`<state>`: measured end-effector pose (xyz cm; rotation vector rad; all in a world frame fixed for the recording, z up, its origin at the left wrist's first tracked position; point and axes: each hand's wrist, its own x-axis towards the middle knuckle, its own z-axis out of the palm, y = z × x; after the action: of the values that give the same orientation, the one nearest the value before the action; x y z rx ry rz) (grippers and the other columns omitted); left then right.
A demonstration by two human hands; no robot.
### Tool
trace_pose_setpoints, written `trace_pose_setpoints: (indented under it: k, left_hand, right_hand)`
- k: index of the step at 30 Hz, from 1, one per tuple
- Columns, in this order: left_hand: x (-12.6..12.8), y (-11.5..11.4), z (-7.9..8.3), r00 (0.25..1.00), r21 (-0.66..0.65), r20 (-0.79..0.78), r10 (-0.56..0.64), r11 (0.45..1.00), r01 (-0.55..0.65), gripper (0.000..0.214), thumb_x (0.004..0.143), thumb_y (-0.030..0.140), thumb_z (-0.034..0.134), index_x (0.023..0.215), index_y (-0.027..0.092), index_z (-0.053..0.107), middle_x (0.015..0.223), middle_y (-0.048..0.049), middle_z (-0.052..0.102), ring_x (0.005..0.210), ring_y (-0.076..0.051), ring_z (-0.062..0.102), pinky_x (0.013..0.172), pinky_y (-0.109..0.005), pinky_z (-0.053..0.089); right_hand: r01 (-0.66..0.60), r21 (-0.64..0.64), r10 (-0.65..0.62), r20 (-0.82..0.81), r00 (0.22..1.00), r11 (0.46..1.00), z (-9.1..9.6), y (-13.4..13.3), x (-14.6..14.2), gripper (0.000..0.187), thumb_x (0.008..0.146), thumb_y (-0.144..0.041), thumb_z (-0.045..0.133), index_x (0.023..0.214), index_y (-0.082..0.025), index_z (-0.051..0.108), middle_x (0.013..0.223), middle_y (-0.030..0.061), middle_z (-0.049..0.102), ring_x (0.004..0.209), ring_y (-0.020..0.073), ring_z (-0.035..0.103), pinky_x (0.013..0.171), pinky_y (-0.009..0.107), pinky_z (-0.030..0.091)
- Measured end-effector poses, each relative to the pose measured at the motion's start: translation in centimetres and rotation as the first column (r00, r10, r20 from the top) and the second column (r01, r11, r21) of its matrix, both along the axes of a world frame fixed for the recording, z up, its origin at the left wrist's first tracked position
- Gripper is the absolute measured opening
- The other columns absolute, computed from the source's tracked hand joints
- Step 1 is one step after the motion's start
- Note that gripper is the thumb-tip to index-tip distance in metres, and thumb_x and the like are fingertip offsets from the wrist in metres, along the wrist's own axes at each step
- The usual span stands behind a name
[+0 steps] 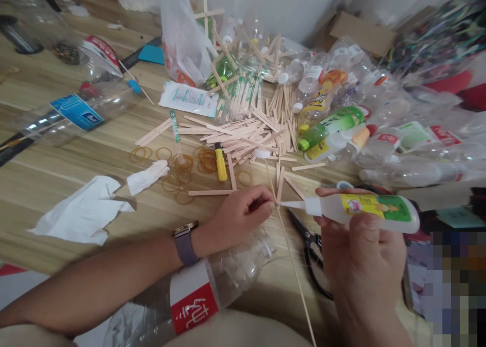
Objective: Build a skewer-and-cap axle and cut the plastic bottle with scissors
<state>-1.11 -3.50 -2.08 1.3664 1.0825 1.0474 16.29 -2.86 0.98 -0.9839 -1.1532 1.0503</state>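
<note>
My right hand (360,251) is wrapped round a white glue bottle (357,208) with a yellow and green label. Its long thin nozzle points left and meets a thin bamboo stick (294,268) at my left fingertips. With thumb and finger pinched together, my left hand (246,210) grips the stick there; a grey-banded watch (186,243) is on that wrist. The stick slants from the craft sticks down toward the bottom edge. Under my left forearm lies a clear plastic bottle (231,276) with a red and white label.
Black-handled scissors (315,251) lie under the nozzle. Ahead are a heap of wooden craft sticks (243,134), a yellow-handled screwdriver (220,165) and rubber bands (207,160). Several empty bottles crowd the right, among them a green bottle (334,127). Crumpled tissue (83,210) lies left.
</note>
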Motion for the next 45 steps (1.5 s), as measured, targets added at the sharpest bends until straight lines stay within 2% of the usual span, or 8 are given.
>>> trace_pose_setpoints:
  k: [8,15,21,27,29,34,38,45]
  left_hand:
    - [0.0,0.0,0.0,1.0,0.008,0.01,-0.002,1.0,0.002,0.016,0.092,0.026,0.049,0.079,0.018,0.054,0.067,0.0055,0.048,0.062,-0.01,0.041,0.058,-0.023,0.033]
    - [0.0,-0.1,0.1,0.999,0.027,-0.039,-0.003,1.0,0.004,0.017,0.093,0.026,0.049,0.079,0.018,0.054,0.068,0.0053,0.048,0.063,-0.01,0.042,0.059,-0.023,0.033]
    - [0.0,-0.1,-0.1,0.997,0.046,-0.081,-0.006,0.999,0.009,0.017,0.093,0.026,0.049,0.08,0.018,0.056,0.069,0.0043,0.051,0.064,-0.011,0.044,0.061,-0.024,0.035]
    - [0.1,-0.1,-0.3,0.995,0.077,-0.099,0.0,0.997,0.007,0.018,0.094,0.028,0.049,0.08,0.019,0.057,0.071,0.003,0.055,0.067,-0.012,0.047,0.064,-0.025,0.038]
    - [0.0,0.0,-0.3,0.995,0.078,-0.099,0.001,0.997,0.007,0.017,0.093,0.027,0.049,0.081,0.019,0.057,0.072,0.0027,0.056,0.068,-0.013,0.048,0.065,-0.025,0.038]
    - [-0.1,0.0,-0.1,0.993,0.089,-0.118,0.006,0.996,0.005,0.017,0.094,0.026,0.05,0.081,0.019,0.058,0.073,0.0026,0.057,0.069,-0.013,0.049,0.066,-0.026,0.039]
    - [-0.1,0.0,0.0,0.99,0.094,-0.14,0.012,0.996,0.001,0.017,0.094,0.025,0.05,0.082,0.019,0.059,0.074,0.0025,0.059,0.07,-0.013,0.05,0.068,-0.026,0.04]
    - [-0.1,0.0,0.0,0.989,0.098,-0.146,0.007,0.995,0.007,0.016,0.094,0.025,0.05,0.082,0.019,0.059,0.076,0.0022,0.06,0.07,-0.013,0.05,0.069,-0.025,0.041]
  right_hand:
    - [0.0,-0.01,0.0,0.039,0.999,1.0,-0.1,-0.1,-0.1,0.023,0.085,-0.04,0.073,0.094,-0.02,0.068,0.086,0.0055,0.069,0.07,0.0134,0.06,0.057,0.021,0.047]
    - [0.026,0.025,-0.03,0.176,0.984,0.999,-0.6,-1.1,0.7,0.023,0.087,-0.031,0.071,0.107,-0.023,0.064,0.108,0.0059,0.068,0.083,0.0169,0.066,0.064,0.025,0.053]
    - [-0.012,0.268,-0.106,0.419,0.902,0.963,0.0,-1.8,0.8,0.037,0.08,-0.031,0.078,0.111,-0.022,0.062,0.107,0.006,0.071,0.098,0.0241,0.068,0.085,0.038,0.055]
    - [-0.115,0.423,-0.16,0.561,0.812,0.899,0.9,-2.0,0.7,0.036,0.078,-0.027,0.08,0.109,-0.019,0.063,0.101,0.0045,0.074,0.093,0.0222,0.071,0.083,0.034,0.054]
    - [-0.135,0.421,-0.146,0.572,0.807,0.897,1.0,-2.2,0.8,0.037,0.078,-0.027,0.08,0.109,-0.02,0.062,0.102,0.0053,0.074,0.092,0.0233,0.071,0.08,0.034,0.055]
    - [-0.104,0.292,-0.09,0.581,0.809,0.951,1.3,-2.9,0.6,0.029,0.082,-0.031,0.075,0.107,-0.026,0.062,0.104,0.0047,0.074,0.095,0.0264,0.07,0.085,0.042,0.053]
    - [-0.131,0.263,-0.041,0.561,0.827,0.956,1.6,-2.9,0.4,0.028,0.082,-0.028,0.075,0.107,-0.028,0.061,0.105,0.0043,0.074,0.093,0.0267,0.071,0.082,0.043,0.054]
    - [-0.054,0.275,-0.108,0.54,0.835,0.96,1.3,-2.9,0.0,0.029,0.082,-0.035,0.076,0.106,-0.027,0.062,0.103,0.0034,0.073,0.094,0.0248,0.07,0.085,0.039,0.051]
